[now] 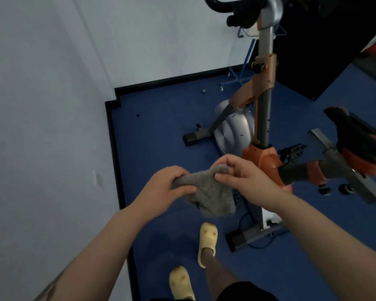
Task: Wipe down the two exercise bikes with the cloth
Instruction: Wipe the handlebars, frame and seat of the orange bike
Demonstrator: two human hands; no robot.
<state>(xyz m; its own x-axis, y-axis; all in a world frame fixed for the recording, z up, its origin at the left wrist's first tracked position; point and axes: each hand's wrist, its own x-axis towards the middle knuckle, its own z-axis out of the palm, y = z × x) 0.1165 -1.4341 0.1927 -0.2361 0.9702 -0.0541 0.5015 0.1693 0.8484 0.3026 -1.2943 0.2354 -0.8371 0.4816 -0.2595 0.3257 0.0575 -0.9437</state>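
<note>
A grey cloth (211, 194) hangs between my two hands in front of me. My left hand (167, 187) grips its left edge, fingers curled round the fabric. My right hand (241, 172) pinches the cloth's top corner between thumb and fingers. Just right of my hands stands an orange and grey exercise bike (265, 118), with a silver flywheel (234, 135), a black and orange saddle (360, 140) and black handlebars (237, 9). The cloth is apart from the bike's frame. A second bike is not clearly in view.
A white wall (52, 105) closes in on the left, with a black skirting edge (113, 148) along the blue floor (161, 131). My feet in yellow slippers (206, 242) stand on the floor. A blue metal stand (245, 66) is behind the bike.
</note>
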